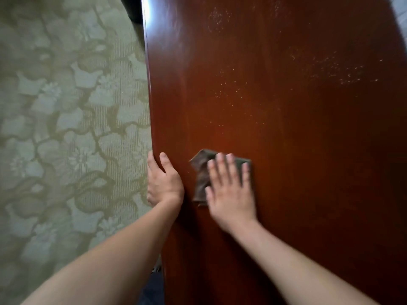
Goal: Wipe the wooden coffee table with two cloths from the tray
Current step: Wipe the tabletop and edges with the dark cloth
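The reddish-brown wooden coffee table (286, 119) fills the right two thirds of the view, its left edge running top to bottom. Pale specks of dust dot its far and middle surface. A small grey-brown cloth (201, 170) lies on the top near the left edge. My right hand (231, 188) presses flat on the cloth with straight, spread fingers. My left hand (164, 181) grips the table's left edge, thumb on top and fingers curled under the rim. Only this one cloth is in view, and no tray.
A green patterned carpet (66, 128) covers the floor left of the table. A dark object (132, 7) stands at the top by the table's far corner. Pale floor (400, 5) shows at the top right.
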`<control>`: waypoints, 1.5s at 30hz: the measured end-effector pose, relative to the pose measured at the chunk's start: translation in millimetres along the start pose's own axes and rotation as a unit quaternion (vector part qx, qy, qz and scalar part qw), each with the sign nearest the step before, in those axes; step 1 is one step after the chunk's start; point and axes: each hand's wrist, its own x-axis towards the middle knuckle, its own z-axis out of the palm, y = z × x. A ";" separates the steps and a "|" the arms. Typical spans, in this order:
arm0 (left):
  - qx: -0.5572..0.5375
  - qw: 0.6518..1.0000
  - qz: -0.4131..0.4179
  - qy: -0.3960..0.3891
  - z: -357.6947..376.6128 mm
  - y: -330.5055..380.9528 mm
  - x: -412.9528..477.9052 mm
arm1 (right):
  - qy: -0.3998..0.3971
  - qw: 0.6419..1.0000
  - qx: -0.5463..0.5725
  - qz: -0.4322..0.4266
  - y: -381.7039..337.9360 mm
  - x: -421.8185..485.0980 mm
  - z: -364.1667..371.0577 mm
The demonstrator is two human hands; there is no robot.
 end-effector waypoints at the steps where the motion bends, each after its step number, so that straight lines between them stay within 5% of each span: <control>1: -0.058 0.998 -0.022 -0.033 -1.9 0.3 15.6 | -0.005 1.000 0.009 -0.018 -30.1 -2.2 5.1; 5: -0.261 0.928 -0.109 -0.240 -17.5 15.2 86.9 | -0.005 0.999 0.033 -0.033 -113.0 -2.3 18.2; 10: -0.205 0.911 -0.015 -0.358 -38.5 52.4 116.7 | 0.020 0.999 0.028 -0.012 -105.2 13.6 15.6; 18: -0.194 0.906 0.032 -0.374 -44.3 69.6 131.1 | -0.001 0.988 -0.002 0.155 -127.7 -19.0 15.0; 23: -0.201 0.877 0.037 -0.434 -29.4 60.1 177.2 | -0.002 0.991 -0.017 0.136 -144.7 9.4 14.7; 40: -0.202 0.906 0.050 -0.367 -53.1 179.5 241.6 | 0.028 0.984 0.047 0.172 -141.2 286.6 -31.5; 45: -0.157 0.928 0.091 -0.326 -24.4 218.7 237.0 | 0.001 0.987 0.028 0.157 -115.6 247.3 -43.3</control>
